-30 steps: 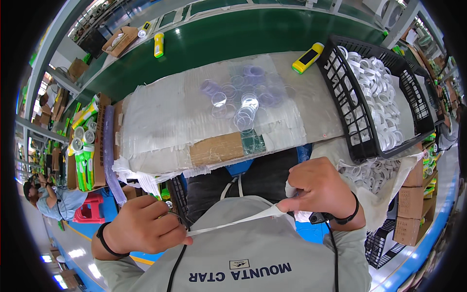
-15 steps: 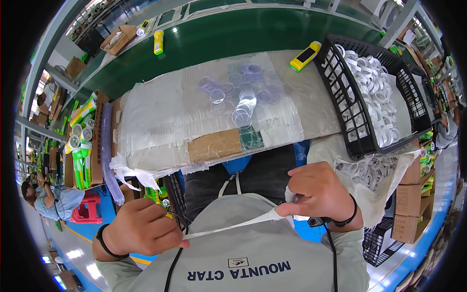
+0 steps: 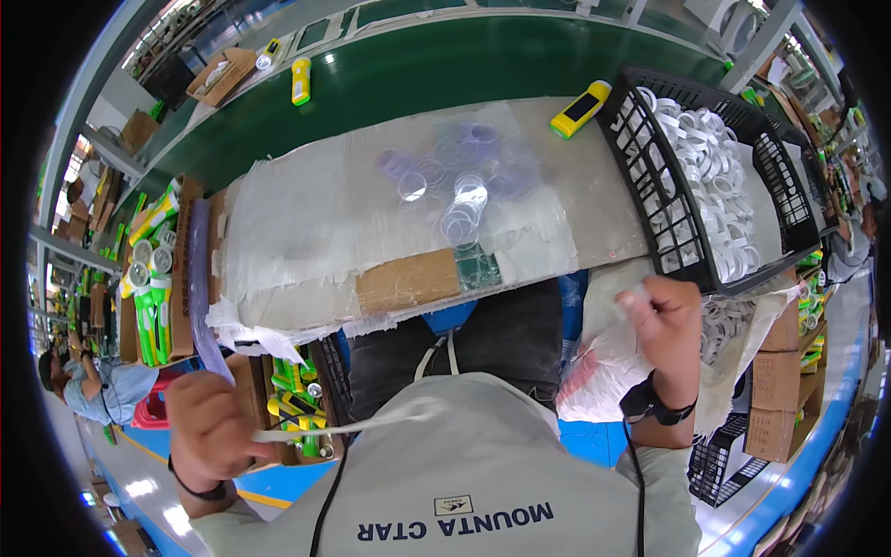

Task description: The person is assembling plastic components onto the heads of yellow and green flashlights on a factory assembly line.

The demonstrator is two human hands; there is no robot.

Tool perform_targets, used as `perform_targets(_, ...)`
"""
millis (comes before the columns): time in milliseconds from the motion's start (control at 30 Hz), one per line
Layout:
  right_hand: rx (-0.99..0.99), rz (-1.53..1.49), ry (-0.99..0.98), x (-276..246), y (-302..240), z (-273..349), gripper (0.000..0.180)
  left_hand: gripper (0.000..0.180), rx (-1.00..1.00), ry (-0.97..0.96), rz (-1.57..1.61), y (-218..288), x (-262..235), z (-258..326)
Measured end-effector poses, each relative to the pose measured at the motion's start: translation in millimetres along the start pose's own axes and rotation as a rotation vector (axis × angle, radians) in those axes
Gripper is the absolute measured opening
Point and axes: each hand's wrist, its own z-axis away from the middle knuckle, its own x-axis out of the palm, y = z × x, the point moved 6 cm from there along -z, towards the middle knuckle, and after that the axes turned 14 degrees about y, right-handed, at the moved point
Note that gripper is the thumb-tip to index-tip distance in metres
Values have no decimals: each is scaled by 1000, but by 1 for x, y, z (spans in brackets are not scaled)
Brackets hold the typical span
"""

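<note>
Head view: a white strap (image 3: 371,425) runs nearly level across your apron (image 3: 483,464), its left end clamped in your left hand (image 3: 212,429) at your waist. Your right hand (image 3: 670,320), closed on a clear plastic bag (image 3: 603,371), is well apart to the right, just below the black basket (image 3: 650,186) of white rings (image 3: 715,176).
</note>
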Motion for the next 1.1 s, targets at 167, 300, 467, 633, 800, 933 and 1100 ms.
perform_targets(167,-245,-83,-29,-1,-12,2,44,39,7,-63,159,6,11,-4)
perform_targets(300,-65,-448,-30,8,-18,5,32,38,-79,44,254,-2,19,2)
perform_targets(467,72,-467,-66,14,-21,9,35,35,-151,89,302,-1,38,8)
perform_targets(633,31,-526,-94,22,-27,10,35,29,-240,91,505,1,60,2)
perform_targets(800,-30,-456,-117,28,-32,10,48,28,-263,94,674,5,86,0)
perform_targets(933,-75,-423,-108,29,-37,12,43,22,-333,84,750,4,95,4)
perform_targets(1100,-206,-494,-180,45,-50,10,27,13,-497,196,908,17,109,2)
